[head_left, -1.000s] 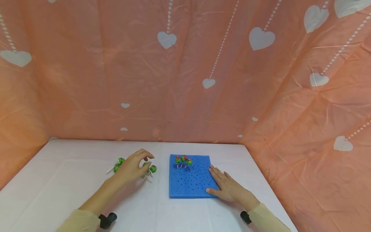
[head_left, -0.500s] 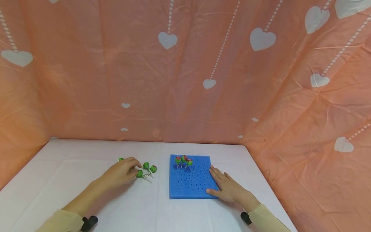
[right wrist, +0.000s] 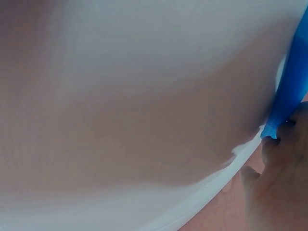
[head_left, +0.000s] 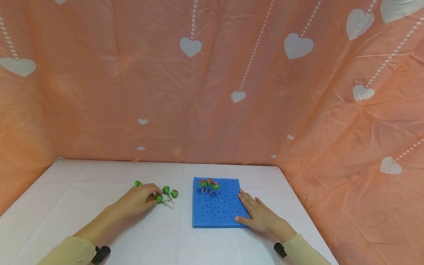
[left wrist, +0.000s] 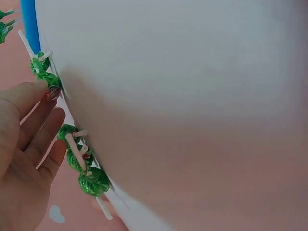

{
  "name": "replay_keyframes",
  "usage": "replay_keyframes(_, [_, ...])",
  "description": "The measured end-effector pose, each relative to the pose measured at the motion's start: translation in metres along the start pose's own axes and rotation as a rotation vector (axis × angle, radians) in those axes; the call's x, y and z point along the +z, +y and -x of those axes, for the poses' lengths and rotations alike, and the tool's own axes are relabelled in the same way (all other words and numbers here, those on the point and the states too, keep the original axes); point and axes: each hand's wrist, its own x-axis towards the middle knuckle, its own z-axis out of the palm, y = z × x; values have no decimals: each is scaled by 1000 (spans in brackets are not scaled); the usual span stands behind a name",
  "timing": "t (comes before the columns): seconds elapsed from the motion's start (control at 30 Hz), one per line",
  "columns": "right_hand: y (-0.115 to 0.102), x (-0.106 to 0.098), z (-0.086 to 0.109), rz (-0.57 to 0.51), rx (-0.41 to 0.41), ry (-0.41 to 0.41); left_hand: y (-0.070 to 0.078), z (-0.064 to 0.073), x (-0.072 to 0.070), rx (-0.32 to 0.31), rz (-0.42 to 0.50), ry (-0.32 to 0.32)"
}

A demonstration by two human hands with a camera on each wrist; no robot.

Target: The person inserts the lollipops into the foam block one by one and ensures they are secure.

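The left hand (head_left: pixel 140 198) has its grip nearly closed, thumb and forefinger pinching the head of a green lollipop (head_left: pixel 159 199) on the white bench (head_left: pixel 149 239), just beside two loose lollipops (head_left: pixel 174 193), with a small cluster (left wrist: pixel 94 182) on the hand's other side. The right hand (head_left: pixel 261 215) grasps nothing, its straight fingers resting along the right edge of a blue foam block (head_left: pixel 212 219), where three lollipops (head_left: pixel 209 182) stand near the far left corner.

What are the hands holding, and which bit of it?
The left hand pinches a lollipop by its wrapped candy end, not the stick. The right hand grips nothing; it just rests on the edge of the blue foam block.
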Motion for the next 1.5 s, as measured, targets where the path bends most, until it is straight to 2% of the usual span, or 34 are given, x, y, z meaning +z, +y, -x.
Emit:
replay_keyframes(0.3, [-1, -1, -1, 7, -9, 5, 1, 0, 4, -23, 0, -5])
replay_keyframes(0.57, [-2, -2, 0, -2, -20, 12, -1, 0, 6, 34, 47, 4])
replay_keyframes(0.83, [-3, -3, 2, -2, -16, 6, 0, 3, 5, 46, 83, 24])
replay_keyframes(1.23, [-1, -1, 1, 4, -7, 12, 14, 3, -3, 86, 190, 18])
replay_keyframes(1.5, [-2, -2, 2, 0, -11, 15, 30, -1, -1, 81, 212, 66])
